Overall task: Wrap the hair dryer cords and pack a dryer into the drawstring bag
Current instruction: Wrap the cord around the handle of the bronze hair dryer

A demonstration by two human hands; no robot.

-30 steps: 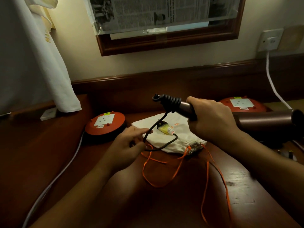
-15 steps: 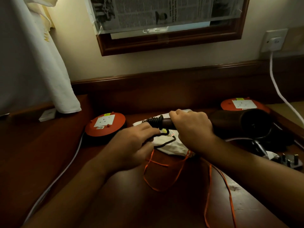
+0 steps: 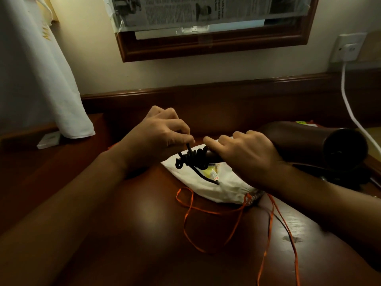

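Left hand (image 3: 158, 135): fingers curled, thumb and fingertips pinching a strand of the black cord (image 3: 193, 158) just above the coils. Held above the bench (image 3: 134, 234), not resting on it.

Right hand (image 3: 243, 153): wrapped over the handle of the hair dryer (image 3: 309, 141), gripping it; index finger reaches along the handle toward the coils.

Dryer: dark brown, held roughly level, barrel out to the right, handle end pointing left between the two hands. Cord wound in several untidy turns round the handle end; a short loose tail hangs down and touches the bag. Yellow tag (image 3: 210, 172) with a red-and-white label hangs by that tail.

Drawstring bag (image 3: 226, 188): white cloth, flat on the bench right under the wrapped handle, mouth toward the person. Orange drawstring (image 3: 216, 212) trails in loose loops over the bench toward the near edge.

Beyond: white cloth (image 3: 41, 79) hanging at left; wooden frame (image 3: 206, 46) holding newspaper on the wall; wall socket (image 3: 348, 48) at right with a white cable (image 3: 348, 104) running down from it.
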